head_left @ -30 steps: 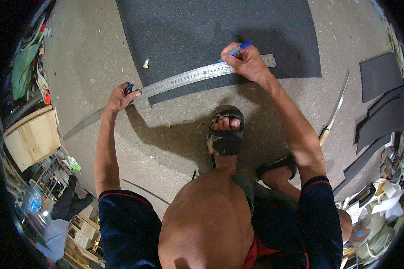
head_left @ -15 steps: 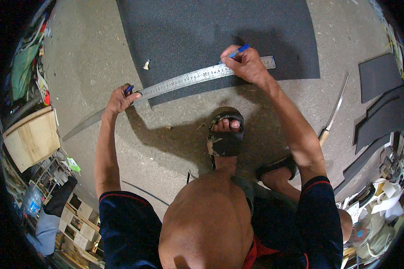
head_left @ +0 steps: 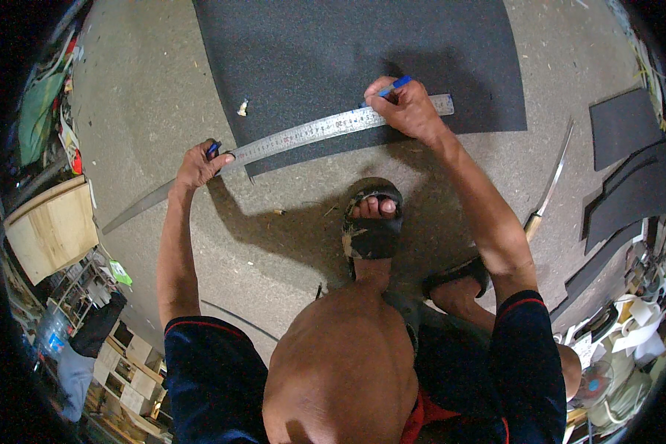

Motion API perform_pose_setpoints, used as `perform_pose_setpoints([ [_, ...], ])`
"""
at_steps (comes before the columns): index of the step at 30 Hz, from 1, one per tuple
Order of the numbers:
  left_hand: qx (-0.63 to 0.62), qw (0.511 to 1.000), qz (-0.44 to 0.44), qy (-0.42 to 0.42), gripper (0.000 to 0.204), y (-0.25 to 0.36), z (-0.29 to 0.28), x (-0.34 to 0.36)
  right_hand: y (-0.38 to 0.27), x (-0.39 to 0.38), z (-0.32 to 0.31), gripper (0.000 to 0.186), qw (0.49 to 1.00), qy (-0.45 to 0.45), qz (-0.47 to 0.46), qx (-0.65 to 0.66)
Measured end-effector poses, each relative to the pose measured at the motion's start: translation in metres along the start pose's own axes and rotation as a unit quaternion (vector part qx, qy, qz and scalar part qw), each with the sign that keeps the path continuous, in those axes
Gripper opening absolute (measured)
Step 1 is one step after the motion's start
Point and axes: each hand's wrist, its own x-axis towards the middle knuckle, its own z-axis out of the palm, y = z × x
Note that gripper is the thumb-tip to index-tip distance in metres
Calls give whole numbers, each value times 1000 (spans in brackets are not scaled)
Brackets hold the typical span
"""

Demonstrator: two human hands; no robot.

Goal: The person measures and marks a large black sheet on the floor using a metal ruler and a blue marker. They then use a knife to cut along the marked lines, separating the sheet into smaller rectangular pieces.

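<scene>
A large dark grey sheet (head_left: 311, 52) with a pebbly surface lies flat on the floor. Across its near part rests a long metal ruler (head_left: 303, 135), running out past the sheet's left edge. My left hand (head_left: 197, 164) is closed on the ruler just beyond that edge, thumb on top; a small blue object (head_left: 213, 148) shows at its fingers, its kind unclear. In a pinch, my right hand (head_left: 401, 107) holds a blue pen (head_left: 392, 86) at the ruler's far edge, near the right end. The pen's tip is hidden by the fingers.
To the right lie a long knife (head_left: 555, 177) with a wooden handle and several cut dark pieces (head_left: 627, 127). My sandalled foot (head_left: 374, 222) is just below the sheet. Wooden boards (head_left: 52, 228) stand at the left; a white scrap (head_left: 242, 108) sits on the sheet.
</scene>
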Motion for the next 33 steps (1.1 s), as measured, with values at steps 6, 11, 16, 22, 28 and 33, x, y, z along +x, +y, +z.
perform_pose_setpoints([
  [6, -72, 997, -18, 6, 65, 9, -1, -11, -26, -11, -15, 26, 967, 101, 48, 228],
  [11, -62, 997, -36, 15, 58, 111, 26, -60, -57, -67, -15, 46, 945, 86, -235, -212],
  [16, 12, 996, 81, -19, 47, 248, 74, -95, -101, -140, 13, 56, 905, -129, -168, -368],
  [22, -28, 955, 249, 156, 50, 300, 35, -109, -119, -154, -43, 32, 882, -77, -201, -420],
  [28, -51, 784, 273, 555, 42, 242, -24, -125, -160, -178, -133, 47, 906, 13, -184, -381],
  [33, -181, 840, 107, 501, 34, 242, 0, -80, -150, -212, -168, 46, 895, 155, -133, -398],
])
